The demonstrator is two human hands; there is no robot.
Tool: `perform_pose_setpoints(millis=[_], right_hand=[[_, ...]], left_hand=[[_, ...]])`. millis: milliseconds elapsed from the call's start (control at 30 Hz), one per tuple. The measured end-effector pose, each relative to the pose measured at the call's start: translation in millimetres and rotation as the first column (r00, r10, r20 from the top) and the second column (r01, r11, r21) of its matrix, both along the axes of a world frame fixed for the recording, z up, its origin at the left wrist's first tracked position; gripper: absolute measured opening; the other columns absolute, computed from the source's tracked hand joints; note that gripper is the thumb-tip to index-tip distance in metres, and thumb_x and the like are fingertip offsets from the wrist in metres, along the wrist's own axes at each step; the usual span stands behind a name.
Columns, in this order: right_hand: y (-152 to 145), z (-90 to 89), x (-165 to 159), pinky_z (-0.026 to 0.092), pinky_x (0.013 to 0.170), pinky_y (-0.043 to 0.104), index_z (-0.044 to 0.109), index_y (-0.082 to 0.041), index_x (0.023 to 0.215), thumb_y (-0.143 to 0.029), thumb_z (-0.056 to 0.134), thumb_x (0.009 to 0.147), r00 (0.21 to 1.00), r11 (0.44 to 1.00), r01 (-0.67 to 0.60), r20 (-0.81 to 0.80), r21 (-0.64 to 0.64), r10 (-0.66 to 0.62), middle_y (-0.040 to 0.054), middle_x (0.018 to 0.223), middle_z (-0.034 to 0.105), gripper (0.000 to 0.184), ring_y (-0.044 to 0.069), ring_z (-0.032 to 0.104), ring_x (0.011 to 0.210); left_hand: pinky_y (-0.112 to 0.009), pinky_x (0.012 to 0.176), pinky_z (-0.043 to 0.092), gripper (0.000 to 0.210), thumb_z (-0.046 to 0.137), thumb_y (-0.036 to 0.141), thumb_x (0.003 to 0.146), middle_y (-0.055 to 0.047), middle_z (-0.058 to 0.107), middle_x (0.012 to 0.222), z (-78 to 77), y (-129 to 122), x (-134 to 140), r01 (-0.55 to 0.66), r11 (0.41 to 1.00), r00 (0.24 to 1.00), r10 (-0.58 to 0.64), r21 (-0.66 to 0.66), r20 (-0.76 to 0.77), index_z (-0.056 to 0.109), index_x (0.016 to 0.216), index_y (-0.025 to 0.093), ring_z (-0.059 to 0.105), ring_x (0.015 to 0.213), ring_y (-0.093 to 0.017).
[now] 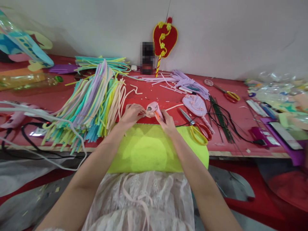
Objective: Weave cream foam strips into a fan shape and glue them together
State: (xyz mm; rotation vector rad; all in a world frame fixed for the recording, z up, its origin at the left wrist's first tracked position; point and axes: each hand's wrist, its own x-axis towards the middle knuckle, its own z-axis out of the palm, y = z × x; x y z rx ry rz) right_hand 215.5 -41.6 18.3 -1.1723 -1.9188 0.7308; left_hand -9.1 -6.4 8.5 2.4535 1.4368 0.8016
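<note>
My right hand (167,122) is wrapped around a pink glue gun (155,107) with an orange trigger. The gun's nozzle points toward my left hand (132,114), whose fingers pinch a small peach pipe cleaner piece (148,113). Nozzle and piece are close together; whether they touch I cannot tell. Both hands are above the red table's front part, just beyond a bright yellow-green cloth (154,150). Scissors (193,123) with red and yellow handles lie beside my right hand. Past them is a lilac pipe cleaner coil (194,104) with a twisted tail.
Left of my hands spreads a large pipe cleaner bundle (89,99). Lilac strips (190,81) lie at the back. A red decorated fan shape (165,38) leans on the wall. Dark green stems (220,118), a cable and a purple box (264,136) are at right. A white cable (74,128) crosses left.
</note>
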Motion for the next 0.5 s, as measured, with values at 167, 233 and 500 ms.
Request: perform_pose_setpoints(millis=[167, 233, 500], right_hand=[[1.7, -0.5, -0.6, 0.035, 0.058, 0.027, 0.051, -0.022, 0.092, -0.046, 0.043, 0.089, 1.0, 0.999, 0.006, 0.03, -0.034, -0.005, -0.0014, 0.07, 0.049, 0.025, 0.014, 0.046, 0.061], [2.3, -1.0, -0.9, 0.035, 0.058, 0.027, 0.051, -0.022, 0.093, -0.046, 0.044, 0.089, 0.999, 0.999, 0.01, 0.041, -0.038, -0.009, -0.0017, 0.069, 0.049, 0.026, 0.014, 0.046, 0.06], [3.4, -2.3, 0.1, 0.035, 0.058, 0.026, 0.051, -0.021, 0.094, -0.044, 0.045, 0.088, 0.998, 0.999, -0.007, 0.055, -0.038, 0.009, -0.0014, 0.07, 0.052, 0.024, 0.014, 0.047, 0.06]], left_hand=[[-0.038, 0.089, 0.034, 0.012, 0.065, 0.028, 0.082, -0.004, 0.067, 0.104, 3.1, -3.2, -1.9, 0.01, 1.0, 0.999, -0.009, 0.015, -0.036, 0.066, 0.093, 0.023, 0.057, 0.098, -0.022], [-0.038, 0.09, 0.033, 0.016, 0.066, 0.031, 0.081, -0.005, 0.067, 0.106, 3.7, -4.3, -1.9, -0.001, 1.0, 0.999, 0.001, 0.018, -0.043, 0.066, 0.095, 0.023, 0.057, 0.099, -0.022], [-0.037, 0.089, 0.033, 0.011, 0.062, 0.029, 0.083, -0.005, 0.065, 0.098, -1.3, 0.6, 1.4, -0.032, 0.999, 0.999, 0.031, -0.025, -0.014, 0.065, 0.091, 0.021, 0.057, 0.094, -0.021]])
